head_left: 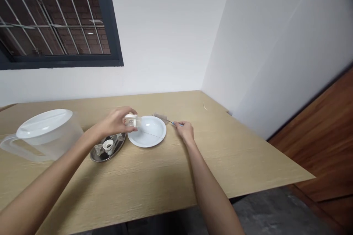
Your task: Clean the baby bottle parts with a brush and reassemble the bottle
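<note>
My left hand (117,120) is closed around a small clear bottle (132,121) with a white collar, held on its side over the left rim of a white bowl (149,136). My right hand (184,130) rests on the table to the right of the bowl, its fingers pinched on the blue handle of a thin bottle brush (165,119). The brush's grey bristle head lies behind the bowl's far rim. A metal tray (96,156) left of the bowl holds small white and clear bottle parts.
A large clear plastic jug with a white lid (44,134) stands at the table's left. The wooden table (165,176) meets white walls at its back and right. A small pale scrap (204,106) lies near the corner. A barred window is upper left.
</note>
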{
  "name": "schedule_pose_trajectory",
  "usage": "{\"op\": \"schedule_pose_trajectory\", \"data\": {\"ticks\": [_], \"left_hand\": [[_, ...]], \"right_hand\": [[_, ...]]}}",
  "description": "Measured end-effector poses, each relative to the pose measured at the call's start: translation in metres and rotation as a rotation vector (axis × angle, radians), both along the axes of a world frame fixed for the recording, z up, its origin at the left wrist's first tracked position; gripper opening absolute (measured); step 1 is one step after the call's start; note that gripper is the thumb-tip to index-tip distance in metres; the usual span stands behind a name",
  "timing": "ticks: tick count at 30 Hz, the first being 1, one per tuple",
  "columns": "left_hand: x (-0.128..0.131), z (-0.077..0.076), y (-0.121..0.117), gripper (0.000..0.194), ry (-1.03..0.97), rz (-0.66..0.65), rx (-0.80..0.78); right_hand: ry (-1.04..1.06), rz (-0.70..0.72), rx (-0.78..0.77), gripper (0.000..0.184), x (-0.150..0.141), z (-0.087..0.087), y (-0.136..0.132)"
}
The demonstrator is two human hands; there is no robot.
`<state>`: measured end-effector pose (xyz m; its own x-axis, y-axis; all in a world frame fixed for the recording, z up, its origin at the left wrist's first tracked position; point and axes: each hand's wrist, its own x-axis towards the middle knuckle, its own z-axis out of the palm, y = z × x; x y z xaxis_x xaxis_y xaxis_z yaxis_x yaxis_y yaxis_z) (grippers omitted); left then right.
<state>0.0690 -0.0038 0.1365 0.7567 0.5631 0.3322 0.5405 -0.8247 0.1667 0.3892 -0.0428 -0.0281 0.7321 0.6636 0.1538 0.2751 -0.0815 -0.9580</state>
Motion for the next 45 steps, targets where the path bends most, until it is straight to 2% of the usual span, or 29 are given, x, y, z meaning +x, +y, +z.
{"op": "schedule_pose_trajectory", "data": {"ticks": [4, 7, 11, 18, 26, 34, 40, 45], "left_hand": [[-0.02, -0.021, -0.028, 0.059, -0.458, 0.149, -0.145], [-0.028, -0.044, -0.046, 0.071, -0.644, 0.191, -0.289], [-0.028, -0.072, -0.061, 0.07, -0.671, 0.138, -0.491], [-0.03, -0.107, -0.072, 0.062, -0.618, 0.164, -0.642], [-0.031, -0.126, -0.077, 0.059, -0.664, 0.181, -0.738], [-0.034, -0.135, -0.075, 0.061, -0.692, 0.179, -0.818], [-0.037, -0.142, -0.073, 0.06, -0.682, 0.174, -0.722], [-0.043, -0.149, -0.069, 0.07, -0.668, 0.174, -0.654]], "right_hand": [[-0.098, 0.07, -0.059, 0.021, -0.003, 0.0, 0.0], [-0.175, 0.135, -0.11, 0.021, -0.006, 0.002, -0.001], [-0.288, 0.212, -0.189, 0.018, -0.009, 0.004, -0.005], [-0.46, 0.269, -0.342, 0.017, -0.013, 0.008, -0.012], [-0.547, 0.334, -0.425, 0.019, -0.022, 0.018, -0.019], [-0.623, 0.281, -0.409, 0.036, -0.026, 0.021, -0.016], [-0.657, 0.186, -0.378, 0.04, -0.025, 0.02, -0.012], [-0.646, 0.083, -0.343, 0.04, -0.028, 0.027, -0.011]]}}
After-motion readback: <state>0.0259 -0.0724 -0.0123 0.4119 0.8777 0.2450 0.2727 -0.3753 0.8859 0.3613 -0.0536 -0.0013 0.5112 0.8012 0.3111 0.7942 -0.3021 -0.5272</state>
